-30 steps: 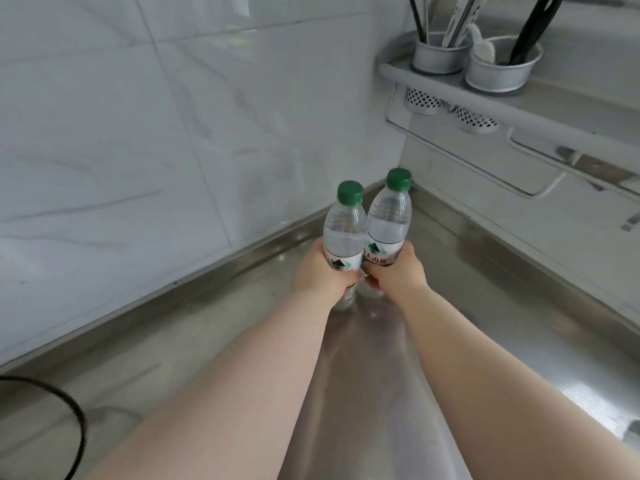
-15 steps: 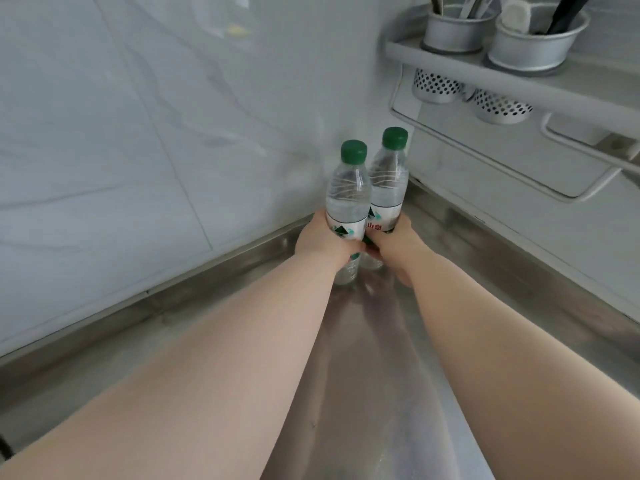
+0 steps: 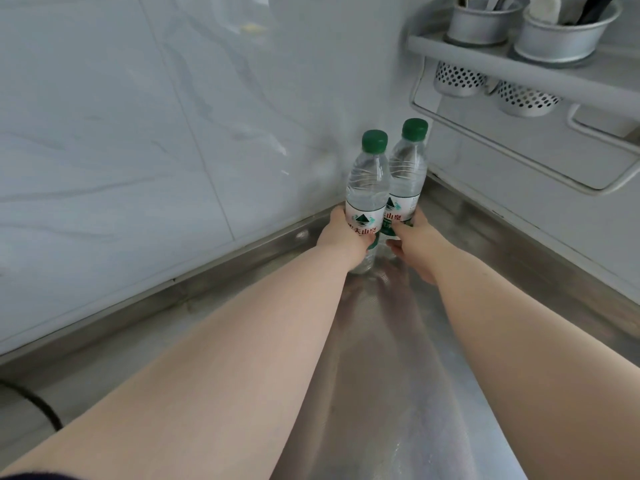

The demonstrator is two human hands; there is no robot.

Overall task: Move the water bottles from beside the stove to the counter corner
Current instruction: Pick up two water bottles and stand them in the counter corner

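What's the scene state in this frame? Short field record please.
left hand: grips left bottle at its label
right hand: grips right bottle at its label
bottles: two, green-capped, upright, side by side
location: back corner of the steel counter
set down: cannot tell; bases at or just above the surface
above right: wall rack with utensil cups
other: black cable, lower left

Far corner of the worktop (image 3: 398, 375): the left bottle (image 3: 367, 188), in your left hand (image 3: 341, 233), touches the right bottle (image 3: 408, 171), in your right hand (image 3: 415, 233). The wall rack (image 3: 512, 69) hangs above, to their right.
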